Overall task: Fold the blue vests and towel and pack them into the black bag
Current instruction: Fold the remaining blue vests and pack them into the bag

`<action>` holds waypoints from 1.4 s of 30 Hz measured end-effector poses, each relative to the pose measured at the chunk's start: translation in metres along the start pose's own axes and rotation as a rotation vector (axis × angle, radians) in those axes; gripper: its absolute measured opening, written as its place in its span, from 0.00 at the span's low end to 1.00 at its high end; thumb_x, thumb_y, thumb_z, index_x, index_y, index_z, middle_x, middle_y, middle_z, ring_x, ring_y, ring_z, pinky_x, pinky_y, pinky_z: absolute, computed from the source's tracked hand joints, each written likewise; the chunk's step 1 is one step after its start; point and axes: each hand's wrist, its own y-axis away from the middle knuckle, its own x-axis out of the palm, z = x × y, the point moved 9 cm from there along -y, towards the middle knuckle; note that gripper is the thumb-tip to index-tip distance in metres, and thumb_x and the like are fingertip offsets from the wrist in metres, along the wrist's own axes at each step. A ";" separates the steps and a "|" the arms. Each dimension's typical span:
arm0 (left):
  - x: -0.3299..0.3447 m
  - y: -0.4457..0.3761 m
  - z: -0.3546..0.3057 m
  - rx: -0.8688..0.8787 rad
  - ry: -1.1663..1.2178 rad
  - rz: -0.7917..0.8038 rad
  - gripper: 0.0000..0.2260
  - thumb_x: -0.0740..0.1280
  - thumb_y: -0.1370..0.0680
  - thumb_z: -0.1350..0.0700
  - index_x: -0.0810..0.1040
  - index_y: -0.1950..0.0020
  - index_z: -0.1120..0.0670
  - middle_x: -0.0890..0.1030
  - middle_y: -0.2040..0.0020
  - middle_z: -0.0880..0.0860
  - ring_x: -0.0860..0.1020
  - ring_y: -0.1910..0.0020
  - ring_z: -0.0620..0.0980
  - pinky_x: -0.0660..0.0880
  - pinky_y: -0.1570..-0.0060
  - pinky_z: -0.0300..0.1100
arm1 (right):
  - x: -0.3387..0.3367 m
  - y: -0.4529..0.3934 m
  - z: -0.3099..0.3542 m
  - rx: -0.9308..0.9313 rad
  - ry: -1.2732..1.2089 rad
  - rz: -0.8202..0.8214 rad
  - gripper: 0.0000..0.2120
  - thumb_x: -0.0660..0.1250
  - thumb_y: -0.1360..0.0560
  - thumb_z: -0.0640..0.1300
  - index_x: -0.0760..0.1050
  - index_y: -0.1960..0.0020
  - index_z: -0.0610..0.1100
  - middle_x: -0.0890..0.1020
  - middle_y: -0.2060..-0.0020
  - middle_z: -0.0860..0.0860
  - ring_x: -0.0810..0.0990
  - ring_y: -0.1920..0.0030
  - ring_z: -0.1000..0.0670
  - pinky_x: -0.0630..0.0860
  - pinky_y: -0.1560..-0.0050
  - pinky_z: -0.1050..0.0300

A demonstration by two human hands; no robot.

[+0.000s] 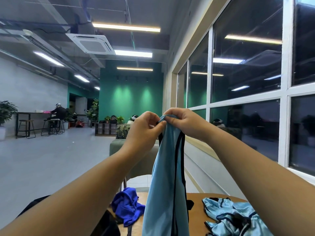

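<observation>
Hanging limp above the worktop [201, 217], the light blue vest [167, 176] looks thin, soft and slippery. The left hand [144, 128] and right hand [185, 122] each pinch its top edge; shoulder seams look the safest hold.

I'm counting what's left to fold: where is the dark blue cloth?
In the head view, the dark blue cloth lies crumpled on the wooden table, lower centre-left, just left of the hanging light blue vest and beside the black bag.
</observation>
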 end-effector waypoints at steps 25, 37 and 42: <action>0.073 0.127 0.070 -0.597 -0.212 1.027 0.42 0.41 0.32 0.27 0.78 0.48 0.58 0.81 0.61 0.57 0.75 0.71 0.49 0.74 0.64 0.41 | -0.039 0.019 -0.051 0.064 -0.126 -0.276 0.07 0.60 0.19 0.42 0.76 0.52 0.47 0.78 0.59 0.51 0.75 0.57 0.54 0.72 0.49 0.59; 0.020 0.050 0.072 0.103 -1.103 0.842 0.07 0.60 0.21 0.54 0.76 0.47 0.53 0.78 0.48 0.51 0.76 0.52 0.50 0.75 0.51 0.44 | -0.063 0.037 -0.086 0.175 -0.065 -0.467 0.10 0.60 0.18 0.44 0.74 0.57 0.50 0.78 0.62 0.53 0.73 0.60 0.54 0.70 0.56 0.59; 0.013 0.017 0.035 0.366 -1.230 0.793 0.11 0.60 0.20 0.48 0.76 0.42 0.51 0.77 0.44 0.47 0.75 0.44 0.49 0.73 0.47 0.43 | -0.079 0.033 -0.084 0.248 0.075 -0.563 0.09 0.58 0.18 0.45 0.73 0.56 0.48 0.76 0.65 0.54 0.72 0.63 0.53 0.66 0.61 0.56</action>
